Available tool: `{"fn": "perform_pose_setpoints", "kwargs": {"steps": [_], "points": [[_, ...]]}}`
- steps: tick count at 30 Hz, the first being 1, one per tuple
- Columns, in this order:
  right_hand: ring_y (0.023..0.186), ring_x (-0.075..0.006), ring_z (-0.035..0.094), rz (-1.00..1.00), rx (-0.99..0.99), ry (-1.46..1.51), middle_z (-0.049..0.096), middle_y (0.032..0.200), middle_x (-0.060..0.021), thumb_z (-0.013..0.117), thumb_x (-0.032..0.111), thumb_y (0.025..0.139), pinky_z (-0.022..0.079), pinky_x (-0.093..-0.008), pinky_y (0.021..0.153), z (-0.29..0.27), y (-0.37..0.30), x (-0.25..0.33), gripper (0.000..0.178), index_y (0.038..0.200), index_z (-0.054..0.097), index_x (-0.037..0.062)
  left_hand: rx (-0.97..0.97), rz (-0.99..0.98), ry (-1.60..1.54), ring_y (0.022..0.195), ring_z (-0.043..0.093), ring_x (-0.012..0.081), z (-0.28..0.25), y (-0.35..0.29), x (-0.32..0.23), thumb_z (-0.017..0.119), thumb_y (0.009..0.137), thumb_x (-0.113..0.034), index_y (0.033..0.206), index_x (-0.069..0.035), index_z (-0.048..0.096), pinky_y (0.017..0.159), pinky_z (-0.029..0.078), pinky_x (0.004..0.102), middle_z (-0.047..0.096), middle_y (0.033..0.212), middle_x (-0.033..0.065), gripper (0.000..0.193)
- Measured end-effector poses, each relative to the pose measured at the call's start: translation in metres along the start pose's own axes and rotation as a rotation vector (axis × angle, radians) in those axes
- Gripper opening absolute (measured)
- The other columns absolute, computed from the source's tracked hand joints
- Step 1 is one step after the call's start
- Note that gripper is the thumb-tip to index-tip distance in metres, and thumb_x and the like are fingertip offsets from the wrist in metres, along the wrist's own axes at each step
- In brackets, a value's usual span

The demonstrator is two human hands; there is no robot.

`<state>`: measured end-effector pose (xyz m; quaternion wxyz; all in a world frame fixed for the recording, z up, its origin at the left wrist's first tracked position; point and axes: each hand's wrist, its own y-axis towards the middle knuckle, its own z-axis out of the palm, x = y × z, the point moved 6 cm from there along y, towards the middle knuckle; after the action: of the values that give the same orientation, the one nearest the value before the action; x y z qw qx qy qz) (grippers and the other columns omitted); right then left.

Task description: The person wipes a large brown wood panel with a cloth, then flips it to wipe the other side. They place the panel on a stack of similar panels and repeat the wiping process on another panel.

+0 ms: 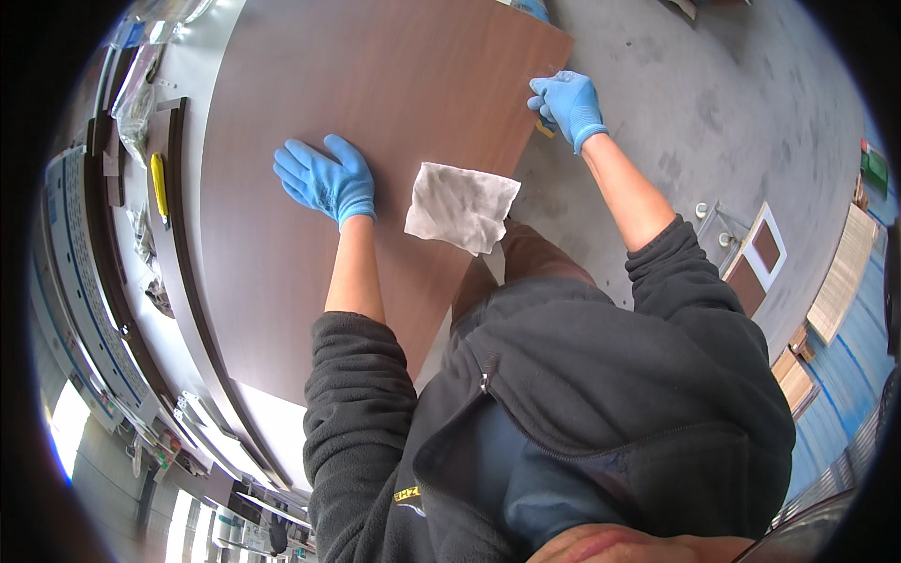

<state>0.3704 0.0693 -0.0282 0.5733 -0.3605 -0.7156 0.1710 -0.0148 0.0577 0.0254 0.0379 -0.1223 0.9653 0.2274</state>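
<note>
Brown panel (404, 94) bears left hand (328, 178), plastic bag (137, 114) nearby, contents unclear.

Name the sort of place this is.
Probably a furniture or panel workshop: a large, flat, brown wood-look panel dominates the view, a slim yellow cutter-like tool lies left of it, and the grey, concrete-looking floor is smudged.

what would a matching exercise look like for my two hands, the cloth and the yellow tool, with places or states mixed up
Column 1
1. left hand
2. right hand
3. pale cloth
4. yellow tool

Column 2
A. wrinkled, with grey smudges
B. on a dark brown strip, left of the brown panel
C. open, over the panel
D. curled, at the panel's right edge

Right pairs: 1-C, 2-D, 3-A, 4-B
</note>
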Motion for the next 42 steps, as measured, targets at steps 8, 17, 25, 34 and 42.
{"fn": "perform_pose_setpoints", "kwargs": {"steps": [8,17,25,34,42], "points": [[0.068,-0.0156,0.073,0.094,-0.009,-0.065,0.08,0.079,-0.0116,0.071,0.019,0.092,0.058,-0.0338,0.068,0.0,0.001,-0.002,0.02,0.085,0.071,0.0001,0.068,-0.039,-0.016,0.116,0.055,0.0385,0.0,-0.001,0.001,0.063,0.096,-0.037,0.122,0.001,0.057,0.102,0.044,0.0508,0.057,0.117,0.018,0.047],[0.058,-0.0132,0.06,0.131,-0.038,-0.042,0.071,0.074,-0.0098,0.076,0.015,0.095,0.049,-0.0327,0.052,-0.006,-0.005,-0.007,0.019,0.084,0.066,0.0022,-0.008,0.013,0.009,0.113,0.055,0.0381,-0.001,-0.001,0.0,0.064,0.095,-0.035,0.113,-0.001,0.057,0.099,0.044,0.0507,0.056,0.112,0.0167,0.039],[0.055,-0.0137,0.057,0.048,-0.02,0.016,0.072,0.075,-0.0106,0.073,0.012,0.096,0.05,-0.0348,0.053,-0.006,-0.003,-0.007,0.016,0.085,0.066,0.002,-0.012,0.007,-0.013,0.115,0.056,0.0381,-0.003,-0.001,-0.001,0.064,0.096,-0.036,0.117,0.0,0.057,0.1,0.044,0.0518,0.057,0.115,0.0179,0.041],[0.061,-0.0128,0.065,-0.002,-0.009,0.031,0.078,0.078,-0.0112,0.073,0.015,0.093,0.054,-0.0316,0.059,-0.008,-0.004,-0.006,0.017,0.085,0.07,0.0012,0.004,-0.003,0.016,0.115,0.056,0.0389,0.001,-0.002,0.0,0.063,0.096,-0.036,0.119,0.001,0.058,0.101,0.044,0.0518,0.058,0.116,0.018,0.043],[0.055,-0.0087,0.058,-0.016,-0.033,0.026,0.076,0.078,-0.0089,0.075,0.014,0.095,0.05,-0.028,0.054,-0.012,-0.007,0.001,0.017,0.083,0.068,0.0049,0.046,-0.017,-0.004,0.117,0.055,0.039,0.006,-0.004,0.005,0.063,0.096,-0.037,0.121,0.001,0.058,0.102,0.044,0.0513,0.058,0.118,0.0187,0.046]]}}
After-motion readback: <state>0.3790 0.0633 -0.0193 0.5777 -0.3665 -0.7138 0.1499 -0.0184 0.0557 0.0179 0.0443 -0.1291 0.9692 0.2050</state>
